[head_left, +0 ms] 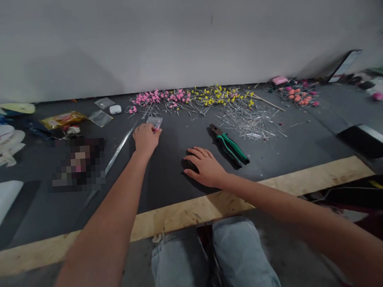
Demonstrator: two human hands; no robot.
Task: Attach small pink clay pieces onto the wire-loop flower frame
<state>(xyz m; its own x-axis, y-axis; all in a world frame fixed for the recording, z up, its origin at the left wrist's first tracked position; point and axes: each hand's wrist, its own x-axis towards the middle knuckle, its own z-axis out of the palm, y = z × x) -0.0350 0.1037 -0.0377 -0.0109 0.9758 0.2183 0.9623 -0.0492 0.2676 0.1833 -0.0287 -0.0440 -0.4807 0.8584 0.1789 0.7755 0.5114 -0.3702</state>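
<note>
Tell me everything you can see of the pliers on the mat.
The pliers lie flat on the dark mat, jaws pointing up-left toward the wall, handles toward the wooden edge. The head looks like dull, brownish metal; the handles are green with black trim. The jaws look closed. Nothing touches them: the right hand rests just to their left, and loose metal pins lie beyond.

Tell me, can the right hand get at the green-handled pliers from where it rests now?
Probably yes. The right hand lies flat on the dark mat, and the pliers lie just beside it, apart, with bare mat between them.
</note>
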